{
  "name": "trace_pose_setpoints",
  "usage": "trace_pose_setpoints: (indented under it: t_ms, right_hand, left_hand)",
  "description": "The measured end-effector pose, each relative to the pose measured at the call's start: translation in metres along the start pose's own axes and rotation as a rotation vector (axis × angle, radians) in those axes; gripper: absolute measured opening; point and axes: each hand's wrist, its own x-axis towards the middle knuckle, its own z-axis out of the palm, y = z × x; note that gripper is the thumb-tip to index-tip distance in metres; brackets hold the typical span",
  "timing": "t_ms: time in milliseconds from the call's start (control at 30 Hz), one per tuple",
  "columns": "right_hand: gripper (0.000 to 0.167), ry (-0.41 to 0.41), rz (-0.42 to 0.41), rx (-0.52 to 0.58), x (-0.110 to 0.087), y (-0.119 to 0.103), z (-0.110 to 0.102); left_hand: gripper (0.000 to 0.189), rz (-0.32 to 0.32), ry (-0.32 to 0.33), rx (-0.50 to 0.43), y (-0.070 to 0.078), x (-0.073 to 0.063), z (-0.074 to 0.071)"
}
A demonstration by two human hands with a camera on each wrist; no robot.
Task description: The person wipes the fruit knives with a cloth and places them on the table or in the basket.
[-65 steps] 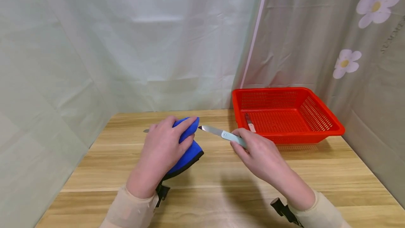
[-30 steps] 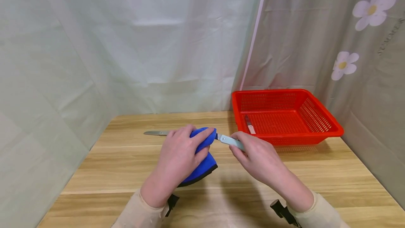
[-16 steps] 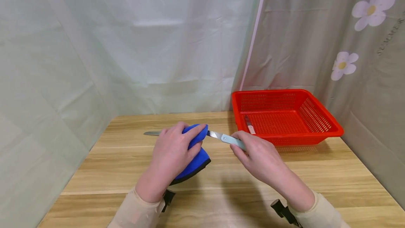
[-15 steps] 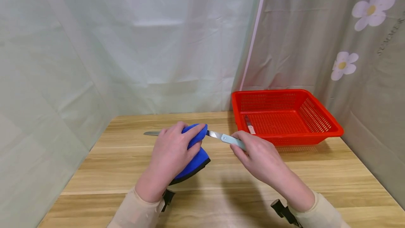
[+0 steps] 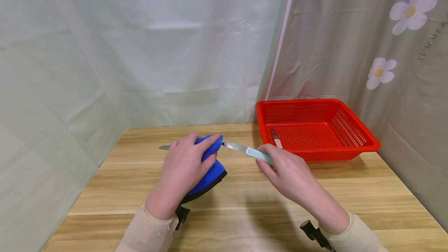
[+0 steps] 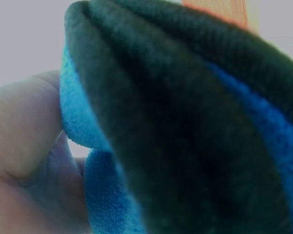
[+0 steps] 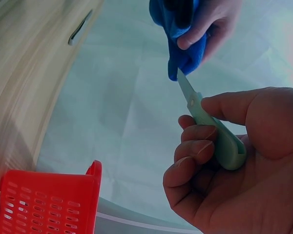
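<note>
My right hand [image 5: 288,168] grips the pale green handle of a folding knife [image 5: 259,155], its blade pointing left. My left hand [image 5: 185,162] pinches a folded blue cloth [image 5: 210,178] with a black edge. The cloth sits right at the knife's tip, and most of the blade shows bare. In the right wrist view, the knife [image 7: 217,139] lies between thumb and curled fingers, with the cloth [image 7: 185,48] just beyond its tip. The left wrist view is mostly filled by the cloth's dark edge [image 6: 185,122]. Another knife's blade [image 5: 164,147] shows on the table, partly hidden behind my left hand.
A red perforated basket [image 5: 318,154] stands at the back right of the wooden table [image 5: 115,193]. Inside it, near the left wall, lies a knife with a whitish handle [image 5: 278,143]. Pale curtains [image 5: 196,49] hang behind and at both sides.
The left hand with the cloth slid right over the blade, up near the handle, then back left to the tip, baring the blade. The right hand and its knife stay nearly still.
</note>
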Motion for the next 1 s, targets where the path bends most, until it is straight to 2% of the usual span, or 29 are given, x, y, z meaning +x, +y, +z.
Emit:
trace_pose_setpoints:
  t_ms: [333,633,733,900,1000]
  right_hand:
    - [0.014,0.005,-0.003,-0.003,0.001,0.001,-0.001]
    - [0.021,0.023,-0.018,-0.023,0.000,0.004,0.000]
    - [0.018,0.014,-0.005,-0.024,0.001,0.003,0.000]
    - [0.005,0.000,0.021,-0.028,0.002,0.002,0.000]
    - [0.009,0.013,0.019,-0.045,0.002,0.002,0.001]
  left_hand:
    - [0.048,-0.024,-0.008,0.000,-0.003,0.000,-0.004]
    - [0.049,-0.008,0.012,-0.005,0.001,0.000,-0.008]
    - [0.048,0.009,0.031,-0.011,0.003,-0.001,-0.010]
    - [0.048,0.036,0.043,-0.011,0.008,-0.002,-0.012]
    - [0.049,0.050,0.041,-0.008,0.011,-0.002,-0.013]
